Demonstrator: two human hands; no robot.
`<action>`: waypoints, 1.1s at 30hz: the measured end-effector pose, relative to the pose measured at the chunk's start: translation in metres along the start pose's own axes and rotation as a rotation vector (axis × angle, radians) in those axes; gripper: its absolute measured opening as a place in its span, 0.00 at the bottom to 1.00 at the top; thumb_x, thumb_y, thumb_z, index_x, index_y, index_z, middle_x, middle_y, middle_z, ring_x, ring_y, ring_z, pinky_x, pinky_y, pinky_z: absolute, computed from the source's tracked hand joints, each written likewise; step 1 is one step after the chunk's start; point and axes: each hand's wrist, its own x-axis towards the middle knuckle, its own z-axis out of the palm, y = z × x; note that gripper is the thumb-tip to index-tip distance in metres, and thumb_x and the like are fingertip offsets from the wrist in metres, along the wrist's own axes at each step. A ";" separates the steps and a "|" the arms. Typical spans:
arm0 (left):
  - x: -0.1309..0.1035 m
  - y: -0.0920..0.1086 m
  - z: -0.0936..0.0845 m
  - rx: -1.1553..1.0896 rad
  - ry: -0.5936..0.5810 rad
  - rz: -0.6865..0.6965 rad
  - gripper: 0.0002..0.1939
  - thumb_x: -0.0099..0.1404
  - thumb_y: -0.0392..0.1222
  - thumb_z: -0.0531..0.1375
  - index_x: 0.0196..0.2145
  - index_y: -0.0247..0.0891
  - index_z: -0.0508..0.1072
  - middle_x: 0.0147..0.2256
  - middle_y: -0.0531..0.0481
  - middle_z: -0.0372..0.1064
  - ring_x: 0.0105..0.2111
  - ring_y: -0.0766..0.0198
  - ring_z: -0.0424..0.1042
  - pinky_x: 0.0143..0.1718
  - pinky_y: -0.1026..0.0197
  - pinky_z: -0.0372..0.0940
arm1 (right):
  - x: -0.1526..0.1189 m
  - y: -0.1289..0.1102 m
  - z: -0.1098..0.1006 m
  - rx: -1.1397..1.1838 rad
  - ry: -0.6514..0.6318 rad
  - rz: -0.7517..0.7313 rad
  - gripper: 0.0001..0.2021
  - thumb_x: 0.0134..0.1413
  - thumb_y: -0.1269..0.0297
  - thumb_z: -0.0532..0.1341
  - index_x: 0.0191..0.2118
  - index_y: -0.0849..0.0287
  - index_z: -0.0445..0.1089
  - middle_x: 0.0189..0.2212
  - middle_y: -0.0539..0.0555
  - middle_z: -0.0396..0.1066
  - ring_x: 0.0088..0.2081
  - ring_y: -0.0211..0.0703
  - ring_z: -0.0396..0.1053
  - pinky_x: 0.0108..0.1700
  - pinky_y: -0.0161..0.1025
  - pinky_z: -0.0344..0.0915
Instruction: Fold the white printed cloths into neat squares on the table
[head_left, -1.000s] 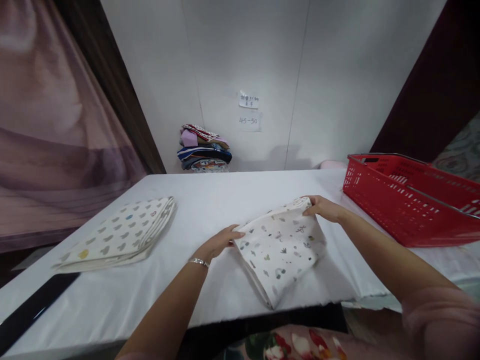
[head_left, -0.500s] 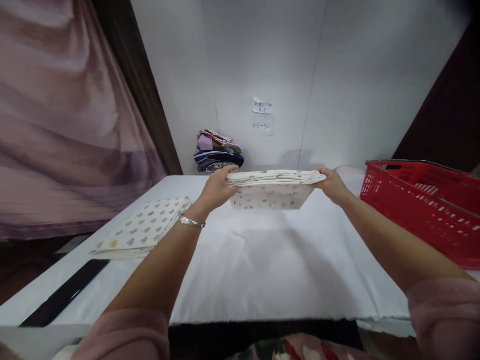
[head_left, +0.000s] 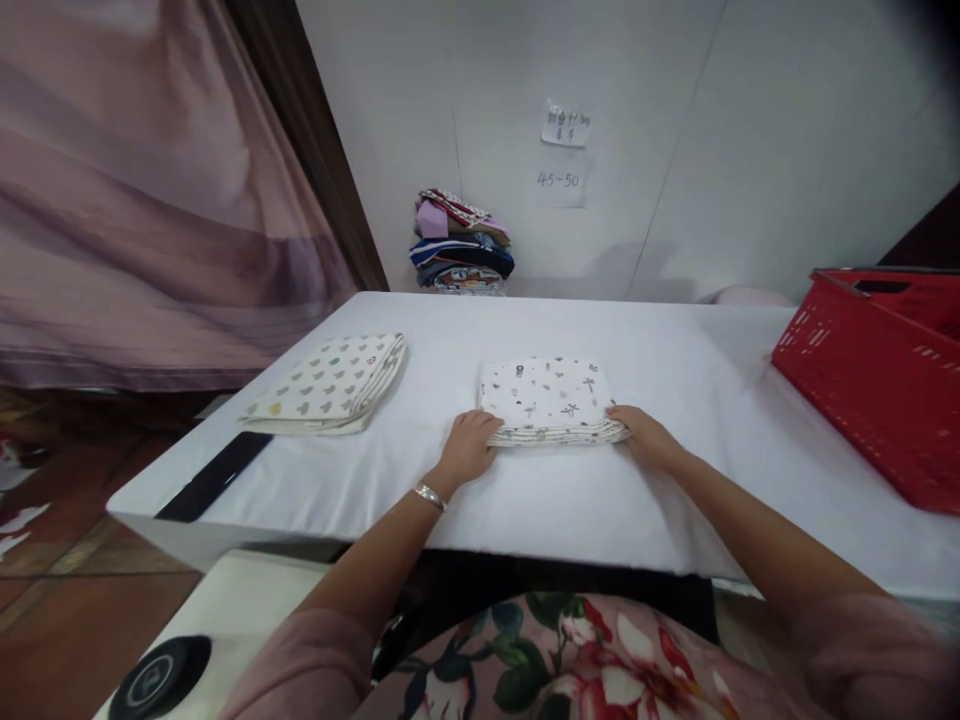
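Note:
A folded white cloth with small dark prints (head_left: 546, 392) lies flat on the white-covered table (head_left: 555, 500), its layered folded edge facing me. My left hand (head_left: 469, 446) grips the near left corner, fingers on top; a silver bracelet circles that wrist. At the near right corner, my right hand (head_left: 643, 436) holds the same cloth between thumb and fingers. Left of it rests another folded white cloth (head_left: 330, 385) with grey prints and one yellow one, touched by neither hand.
A black flat strip (head_left: 214, 478) lies at the table's left front. A red basket (head_left: 877, 385) stands at the right. Behind are a stack of folded fabrics (head_left: 461, 245) and a wall with paper notes (head_left: 562, 182). A pink curtain (head_left: 150, 200) hangs left.
Both hands have brought the printed cloth down and closer to me, from raised and tilted to flat on the table. The view has tipped further down.

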 end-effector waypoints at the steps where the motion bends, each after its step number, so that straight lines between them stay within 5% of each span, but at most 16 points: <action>1: 0.001 0.000 -0.004 -0.019 -0.006 -0.003 0.18 0.57 0.37 0.60 0.47 0.39 0.70 0.45 0.45 0.69 0.48 0.54 0.64 0.51 0.49 0.58 | 0.002 0.001 -0.005 0.037 -0.036 0.019 0.23 0.43 0.76 0.54 0.47 0.55 0.71 0.51 0.55 0.69 0.53 0.49 0.66 0.57 0.51 0.60; 5: 0.009 0.001 -0.015 -0.094 0.013 -0.048 0.13 0.62 0.46 0.58 0.42 0.39 0.74 0.42 0.46 0.71 0.45 0.56 0.66 0.48 0.51 0.60 | 0.010 -0.003 -0.025 0.192 -0.098 0.152 0.22 0.42 0.75 0.54 0.45 0.53 0.73 0.50 0.52 0.71 0.51 0.47 0.67 0.52 0.46 0.65; 12: 0.020 0.007 -0.013 -0.032 -0.017 -0.023 0.09 0.63 0.40 0.57 0.39 0.41 0.75 0.40 0.47 0.71 0.43 0.56 0.66 0.46 0.52 0.60 | 0.018 -0.028 -0.036 0.119 0.073 0.249 0.09 0.48 0.63 0.56 0.32 0.56 0.73 0.36 0.53 0.75 0.38 0.43 0.70 0.39 0.39 0.65; 18: 0.022 0.009 -0.012 -0.011 -0.083 0.000 0.11 0.63 0.42 0.58 0.42 0.41 0.74 0.42 0.46 0.70 0.43 0.55 0.66 0.45 0.51 0.60 | 0.022 -0.039 -0.039 0.140 -0.095 0.582 0.15 0.53 0.52 0.56 0.29 0.58 0.69 0.24 0.51 0.72 0.25 0.38 0.67 0.29 0.35 0.61; 24: 0.028 0.009 -0.011 -0.016 -0.112 -0.006 0.11 0.63 0.43 0.57 0.43 0.41 0.74 0.39 0.47 0.70 0.41 0.56 0.67 0.44 0.51 0.59 | 0.029 -0.040 -0.031 0.242 -0.128 0.680 0.11 0.44 0.60 0.65 0.34 0.60 0.68 0.14 0.46 0.65 0.19 0.37 0.64 0.24 0.33 0.59; 33: 0.027 0.016 -0.008 -0.049 -0.083 0.036 0.08 0.64 0.38 0.54 0.37 0.39 0.73 0.36 0.48 0.70 0.40 0.58 0.67 0.45 0.53 0.58 | 0.023 -0.036 -0.032 0.328 -0.087 0.714 0.14 0.46 0.67 0.62 0.41 0.61 0.66 0.15 0.45 0.65 0.19 0.37 0.64 0.22 0.33 0.61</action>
